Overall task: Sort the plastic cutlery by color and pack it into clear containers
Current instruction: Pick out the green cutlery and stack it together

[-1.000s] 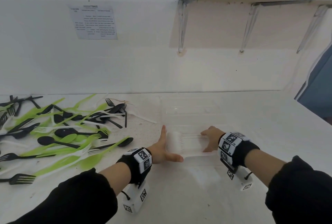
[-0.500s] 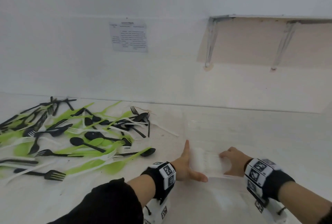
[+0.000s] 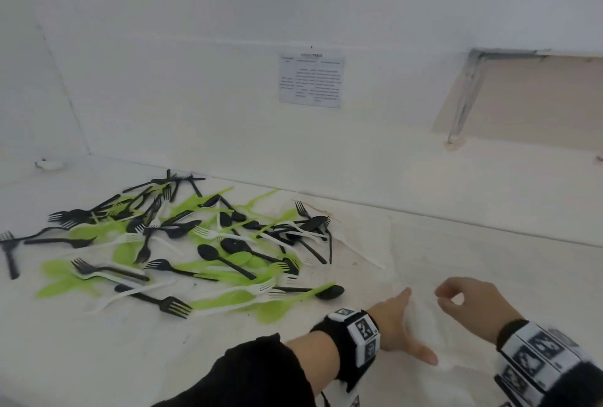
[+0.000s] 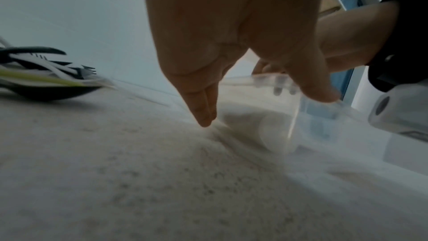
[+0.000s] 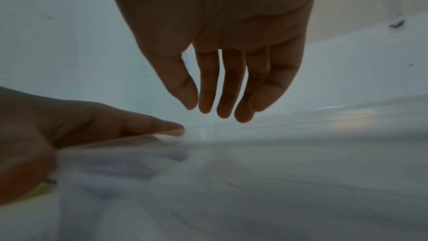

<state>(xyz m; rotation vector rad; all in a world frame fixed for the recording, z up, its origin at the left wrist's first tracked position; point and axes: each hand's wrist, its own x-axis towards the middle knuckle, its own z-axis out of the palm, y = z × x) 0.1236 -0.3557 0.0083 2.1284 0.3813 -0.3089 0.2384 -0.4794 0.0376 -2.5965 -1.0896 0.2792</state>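
The right hand [image 3: 470, 303] has lifted off the clear container [image 3: 421, 318] since a second ago and now hovers above it, fingers loosely curled and grasping nothing. The left hand [image 3: 396, 328] stays flat against the container's left end, fingers straight, thumb spread toward the near edge; in the left wrist view the thumb tip touches the container's rim. The container rests on the white tabletop [image 3: 98, 351], blurred and hard to outline. To its left, apart from it, lies the mixed heap of black, green and white plastic cutlery [image 3: 182, 243], forks and spoons crossing each other. Printed sheets [image 3: 311, 80] hang on the wall behind.
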